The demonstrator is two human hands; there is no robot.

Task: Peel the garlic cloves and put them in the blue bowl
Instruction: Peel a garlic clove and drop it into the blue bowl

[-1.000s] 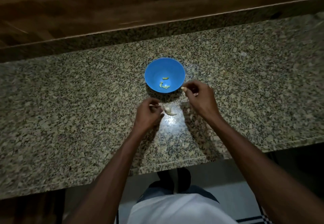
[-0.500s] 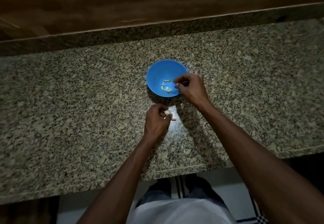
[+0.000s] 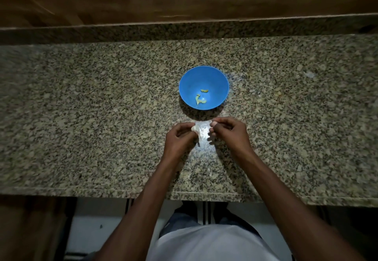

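Left hand (image 3: pixel 178 138) pinching garlic clove (image 3: pixel 194 128). Right hand (image 3: pixel 229 132) w/ fingers curled, holding what — can't tell. Peeled bits in blue bowl (image 3: pixel 216 76) on table (image 3: pixel 81 117).

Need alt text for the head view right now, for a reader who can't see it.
Over a granite counter, the left hand pinches a pale garlic clove; the right hand is curled beside it, apart. Just beyond them, a blue bowl holds a few yellowish pieces.

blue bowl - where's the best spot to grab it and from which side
Pinch the blue bowl at its bare near rim, coming from the person's side, probably with the right hand, which is nearer. The walls flare to an open rim, and the peeled pieces lie low inside.
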